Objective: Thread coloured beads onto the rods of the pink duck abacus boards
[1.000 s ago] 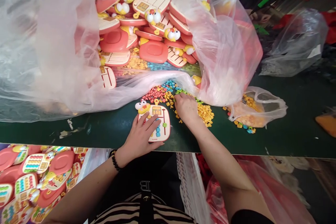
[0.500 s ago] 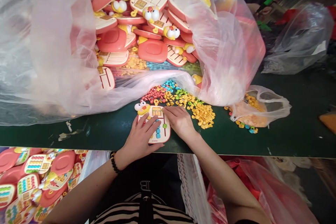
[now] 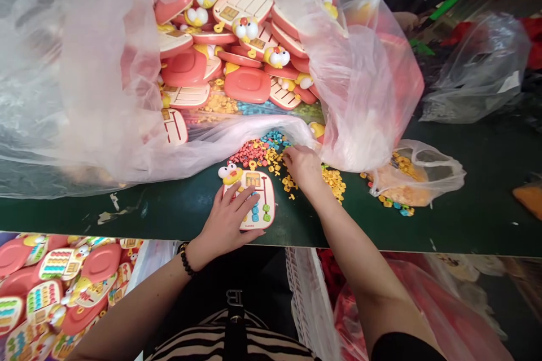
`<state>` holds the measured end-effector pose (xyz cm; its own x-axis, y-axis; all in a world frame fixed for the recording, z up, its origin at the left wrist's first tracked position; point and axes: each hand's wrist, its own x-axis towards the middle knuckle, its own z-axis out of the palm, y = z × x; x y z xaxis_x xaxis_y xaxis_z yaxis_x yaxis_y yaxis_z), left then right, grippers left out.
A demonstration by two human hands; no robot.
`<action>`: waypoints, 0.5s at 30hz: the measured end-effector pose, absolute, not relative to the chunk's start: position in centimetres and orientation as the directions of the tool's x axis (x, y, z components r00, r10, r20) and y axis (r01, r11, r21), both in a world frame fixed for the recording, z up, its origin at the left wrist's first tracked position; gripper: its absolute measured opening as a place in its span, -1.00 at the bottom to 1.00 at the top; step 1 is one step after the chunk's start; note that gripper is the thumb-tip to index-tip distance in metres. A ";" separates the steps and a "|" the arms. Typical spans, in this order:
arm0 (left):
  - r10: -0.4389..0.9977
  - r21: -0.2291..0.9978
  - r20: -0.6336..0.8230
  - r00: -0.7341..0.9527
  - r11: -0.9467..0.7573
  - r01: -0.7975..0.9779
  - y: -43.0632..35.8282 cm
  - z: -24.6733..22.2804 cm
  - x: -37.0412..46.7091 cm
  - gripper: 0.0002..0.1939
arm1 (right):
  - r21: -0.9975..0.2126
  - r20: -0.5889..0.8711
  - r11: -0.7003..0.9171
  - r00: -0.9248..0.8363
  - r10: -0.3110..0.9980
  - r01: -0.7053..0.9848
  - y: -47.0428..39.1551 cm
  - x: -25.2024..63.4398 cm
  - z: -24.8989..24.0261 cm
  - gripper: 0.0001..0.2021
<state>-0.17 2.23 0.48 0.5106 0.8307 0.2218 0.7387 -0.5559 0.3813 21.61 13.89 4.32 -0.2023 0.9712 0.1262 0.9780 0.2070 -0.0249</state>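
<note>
My left hand (image 3: 231,217) lies across the left part of a cream toy board (image 3: 267,186) with a red rim and a bug-eyed yellow animal head (image 3: 229,172). Its fingers are spread over the face and its thumb lies along the near edge, holding the board on the table. Blue beads (image 3: 254,214) and green beads (image 3: 266,213) sit in the board's slots; the left slots are partly covered. My right hand (image 3: 305,169) reaches into the loose beads beyond the board, fingertips pinched together. What they hold, if anything, is hidden.
Loose red beads (image 3: 249,153), blue beads (image 3: 274,138) and yellow beads (image 3: 336,183) lie on the green table (image 3: 169,211). Behind them, a large plastic bag (image 3: 359,107) spills toy boards. A small bag of yellow pieces (image 3: 417,180) stands right. Filled boards (image 3: 59,264) lie lower left.
My right hand has moved from the board's right slot up and right into the loose beads. The green bead there has slid down, and two now show at the slot's bottom. My left hand stays put.
</note>
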 end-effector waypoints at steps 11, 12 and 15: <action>0.824 0.378 0.230 0.517 -0.565 0.733 2.2 0.5 -0.3 -0.35 | 0.028 0.023 0.063 -0.063 0.998 0.998 14.9 22.0 4.4 -0.80; 0.823 0.378 0.231 0.518 -0.567 0.732 2.2 0.5 -0.3 -0.35 | 0.023 0.038 0.068 -0.069 0.997 0.997 14.9 22.1 4.3 -0.79; 0.828 0.388 0.224 0.515 -0.560 0.732 2.1 0.5 -0.3 -0.35 | -0.023 0.070 0.102 -0.100 0.993 0.995 14.9 22.8 3.8 -0.70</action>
<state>-0.32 2.15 0.46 0.5146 0.8277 0.2238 0.7319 -0.5600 0.3882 22.81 14.86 3.84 -0.0997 0.9926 0.0699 0.9946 0.1015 -0.0231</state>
